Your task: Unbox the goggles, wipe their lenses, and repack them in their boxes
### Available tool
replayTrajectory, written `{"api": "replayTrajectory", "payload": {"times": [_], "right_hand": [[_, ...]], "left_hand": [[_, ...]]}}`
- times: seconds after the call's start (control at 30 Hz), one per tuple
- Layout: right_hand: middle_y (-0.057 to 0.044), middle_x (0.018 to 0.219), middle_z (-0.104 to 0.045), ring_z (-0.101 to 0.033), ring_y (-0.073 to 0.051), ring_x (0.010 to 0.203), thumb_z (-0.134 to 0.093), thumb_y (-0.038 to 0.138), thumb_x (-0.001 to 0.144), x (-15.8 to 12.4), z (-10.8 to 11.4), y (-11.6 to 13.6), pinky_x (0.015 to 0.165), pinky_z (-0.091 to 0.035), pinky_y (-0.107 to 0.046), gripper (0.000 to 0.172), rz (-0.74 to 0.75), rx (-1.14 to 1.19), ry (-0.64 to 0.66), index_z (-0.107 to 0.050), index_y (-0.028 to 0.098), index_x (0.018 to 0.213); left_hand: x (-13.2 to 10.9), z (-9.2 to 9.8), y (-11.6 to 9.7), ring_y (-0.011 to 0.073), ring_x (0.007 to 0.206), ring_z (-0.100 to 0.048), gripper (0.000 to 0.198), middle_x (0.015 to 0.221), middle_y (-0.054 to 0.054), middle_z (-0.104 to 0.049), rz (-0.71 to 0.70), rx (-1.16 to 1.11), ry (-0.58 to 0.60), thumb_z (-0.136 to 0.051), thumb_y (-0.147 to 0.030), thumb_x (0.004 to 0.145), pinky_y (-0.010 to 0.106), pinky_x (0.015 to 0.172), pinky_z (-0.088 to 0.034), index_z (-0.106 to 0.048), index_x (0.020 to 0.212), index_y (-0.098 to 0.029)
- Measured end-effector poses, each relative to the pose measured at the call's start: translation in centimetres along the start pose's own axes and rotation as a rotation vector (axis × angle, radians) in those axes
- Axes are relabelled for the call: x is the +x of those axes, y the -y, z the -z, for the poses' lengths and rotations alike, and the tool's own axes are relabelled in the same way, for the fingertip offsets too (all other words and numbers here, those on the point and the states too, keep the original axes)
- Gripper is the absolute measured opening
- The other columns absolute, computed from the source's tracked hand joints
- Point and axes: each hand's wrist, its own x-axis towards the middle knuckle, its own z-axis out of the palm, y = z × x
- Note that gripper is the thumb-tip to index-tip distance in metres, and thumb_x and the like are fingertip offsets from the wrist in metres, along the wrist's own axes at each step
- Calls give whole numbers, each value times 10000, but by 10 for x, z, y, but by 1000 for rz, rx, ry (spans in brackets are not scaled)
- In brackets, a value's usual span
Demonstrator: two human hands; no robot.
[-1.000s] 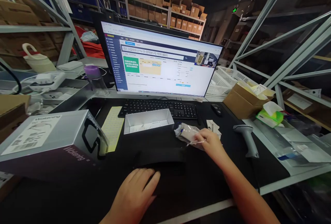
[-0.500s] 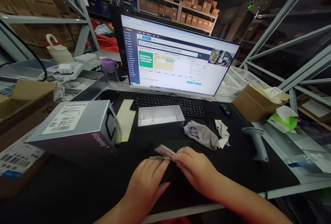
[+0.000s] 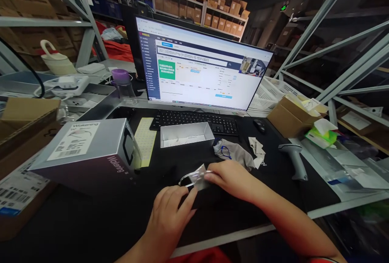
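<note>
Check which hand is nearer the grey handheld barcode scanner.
Right. The right hand lies left of the grey handheld barcode scanner; the left hand is farther left, lower in frame.

Monitor [image 3: 200,72] at back centre of bench [image 3: 91,222], keyboard [image 3: 194,120] right before it, mouse [image 3: 259,125] off keyboard's right end. Tray [image 3: 186,134] just before keyboard. Sticker sheet [image 3: 145,139] left of tray, box [image 3: 88,153] left of sheet. Pouch [image 3: 235,153] right of tray, rag [image 3: 257,149] beside pouch, scanner [image 3: 293,159] further right. Carton [image 3: 287,119] behind scanner, basket [image 3: 267,95] behind carton. Bottle [image 3: 123,86] left of monitor. Packet [image 3: 196,178] front centre, before tray, between left grip [image 3: 168,214] and right grip [image 3: 231,178].
</note>
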Motion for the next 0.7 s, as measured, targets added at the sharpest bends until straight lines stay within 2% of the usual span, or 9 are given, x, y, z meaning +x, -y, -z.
{"api": "replayTrajectory", "payload": {"times": [0.07,0.13,0.23,0.37,0.5,0.6,0.7], "right_hand": [[-33,766,-731,-660,-176,714,-528,341,1006,0,-5,-5,614,-348,-261,316,25,73,10,-705,189,792],[-23,769,-727,-647,-158,707,-558,282,983,0,-8,-9,630,-370,-250,280,80,178,62,-708,181,769],[-28,916,-748,-669,-160,838,-562,165,957,6,-10,-7,742,-437,-238,201,199,318,149,-749,185,887],[-44,1037,-724,-647,-168,1023,-543,61,934,21,-13,11,919,-461,-255,271,351,401,224,-756,196,1032],[-89,1037,-687,-645,-189,1012,-515,117,971,22,-11,21,930,-474,-284,238,279,278,134,-751,142,991],[-103,1000,-668,-663,-197,884,-506,136,971,7,1,25,798,-498,-286,235,174,49,70,-736,122,924],[-122,925,-662,-664,-233,820,-571,46,876,-4,16,37,681,-490,-300,169,102,-216,109,-729,103,891]], "left_hand": [[-1,1,-1,235,944,-585,192,953,88,-659,-26,18,-14,-544,-162,978,408,922,-405,-685,1104,-128],[-2,2,-3,238,955,-583,202,961,89,-670,-52,17,-16,-547,-138,972,409,930,-397,-692,1112,-128],[-4,1,-5,234,963,-582,236,967,85,-681,-57,-4,-7,-528,-66,955,404,932,-391,-698,1107,-129],[-8,-2,-4,236,996,-578,243,1000,85,-680,-88,0,-35,-538,-41,937,409,959,-392,-701,1084,-144],[-12,-3,4,245,1023,-576,286,1048,92,-657,-123,57,-11,-585,-47,908,420,974,-417,-688,1151,-157],[-13,-2,8,243,1003,-583,310,1031,96,-642,-125,30,20,-592,-26,889,416,942,-456,-674,1166,-138],[-12,-2,9,235,986,-597,299,1011,96,-635,-119,-21,21,-581,-7,885,406,909,-493,-670,1144,-126]]}}
